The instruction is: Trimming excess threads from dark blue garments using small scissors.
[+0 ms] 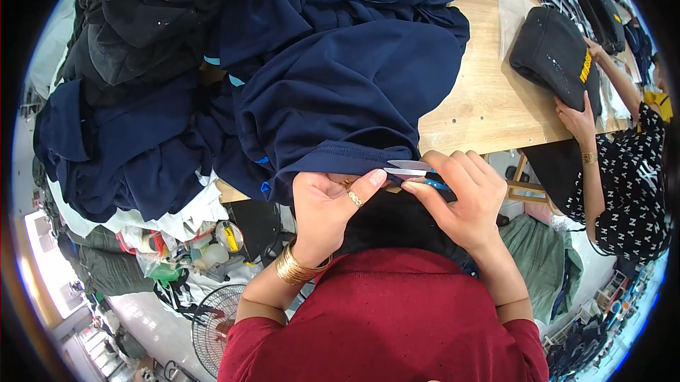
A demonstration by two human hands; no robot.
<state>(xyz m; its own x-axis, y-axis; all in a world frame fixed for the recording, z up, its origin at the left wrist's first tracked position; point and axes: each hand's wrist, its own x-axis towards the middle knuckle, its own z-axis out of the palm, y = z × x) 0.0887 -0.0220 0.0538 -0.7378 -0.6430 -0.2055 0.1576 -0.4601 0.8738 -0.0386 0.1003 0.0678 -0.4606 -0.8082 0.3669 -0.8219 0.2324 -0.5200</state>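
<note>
A navy blue garment (354, 74) lies bunched over the table's near edge, with a seamed edge drawn toward me. My left hand (329, 201) pinches that edge between thumb and fingers. In my right hand (467, 194) is a pair of small thread snips (407, 168) with blue handles. Their blades are apart and point left, against the seam close to my left thumb. The blade tips are partly hidden by the cloth and thumb, so I cannot tell whether a thread lies between them.
More navy garments (134, 148) and a pile of black ones (170, 13) cover the table's left. At right, a co-worker's hands (581, 123) hold a folded black garment (549, 56) on the wooden table (467, 109). A fan (219, 322) stands below left, near a cluttered heap of bags (166, 265).
</note>
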